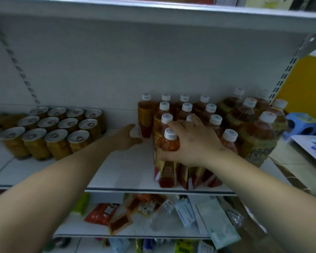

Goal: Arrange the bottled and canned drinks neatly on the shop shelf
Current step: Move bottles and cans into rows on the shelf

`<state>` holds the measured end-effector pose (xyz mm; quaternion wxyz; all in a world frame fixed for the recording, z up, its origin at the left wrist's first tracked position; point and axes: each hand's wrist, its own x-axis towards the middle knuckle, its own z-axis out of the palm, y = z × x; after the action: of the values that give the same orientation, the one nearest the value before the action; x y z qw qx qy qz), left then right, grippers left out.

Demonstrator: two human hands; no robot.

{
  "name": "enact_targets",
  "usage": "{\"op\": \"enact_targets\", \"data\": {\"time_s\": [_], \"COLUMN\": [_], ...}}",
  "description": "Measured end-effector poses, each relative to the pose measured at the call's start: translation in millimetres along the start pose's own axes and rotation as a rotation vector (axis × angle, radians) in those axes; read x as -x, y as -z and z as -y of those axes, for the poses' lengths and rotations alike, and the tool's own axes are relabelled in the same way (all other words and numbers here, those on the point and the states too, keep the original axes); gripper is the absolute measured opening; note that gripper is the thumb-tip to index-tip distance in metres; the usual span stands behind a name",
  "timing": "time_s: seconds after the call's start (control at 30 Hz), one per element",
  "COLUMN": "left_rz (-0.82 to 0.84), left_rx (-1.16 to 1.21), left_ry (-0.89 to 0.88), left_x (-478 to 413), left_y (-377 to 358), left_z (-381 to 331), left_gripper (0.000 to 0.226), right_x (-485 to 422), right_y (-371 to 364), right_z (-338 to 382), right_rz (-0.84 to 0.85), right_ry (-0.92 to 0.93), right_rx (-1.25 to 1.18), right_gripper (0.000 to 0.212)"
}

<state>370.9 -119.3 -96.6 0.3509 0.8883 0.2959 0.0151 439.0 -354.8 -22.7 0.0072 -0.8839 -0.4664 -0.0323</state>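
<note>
My right hand (192,143) grips the near bottle (169,145), left hand (129,136) open beside the far bottle (145,115) — squaring rows, I judge — next, nudge both flush.

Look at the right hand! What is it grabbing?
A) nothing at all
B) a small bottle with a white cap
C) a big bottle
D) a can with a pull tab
B: the right hand has its fingers curled round the front small drink bottle, which has a white cap and orange-brown liquid. The cans stand apart, further left on the shelf.
</note>
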Motion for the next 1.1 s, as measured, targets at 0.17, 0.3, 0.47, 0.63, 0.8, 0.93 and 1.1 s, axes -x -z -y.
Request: {"op": "enact_targets", "data": {"time_s": [0.17,0.3,0.47,0.63,0.8,0.93,1.1], "left_rz": [-0.043,-0.148,-0.163,-0.189,-0.224,-0.248,-0.314], "left_rx": [-0.135,-0.219,-0.235,-0.255,-0.305,-0.280,-0.283], "left_ry": [-0.047,-0.087,-0.071,-0.040,0.105,0.169,0.237], "left_x": [51,87,133,172,209,231,234], "left_y": [49,91,147,205,265,311,356], "left_z": [19,33,80,158,251,314,375], "left_gripper": [0.077,0.054,0.063,0.061,0.073,0.076,0.073], "right_x": [-12,-47,-103,-151,-186,-213,-251], "right_y": [23,37,41,41,46,50,43], "right_z": [14,54,142,247,361,442,528], "right_rz": [0.048,-0.049,0.009,0.115,0.115,0.118,0.136], "right_ry": [-0.066,0.023,0.096,0.121,0.204,0.250,0.335], "right_rx": [-0.019,-0.020,-0.109,-0.245,-0.326,-0.325,-0.296], "right_gripper": [0.100,0.090,0.089,0.086,0.080,0.084,0.085]}}
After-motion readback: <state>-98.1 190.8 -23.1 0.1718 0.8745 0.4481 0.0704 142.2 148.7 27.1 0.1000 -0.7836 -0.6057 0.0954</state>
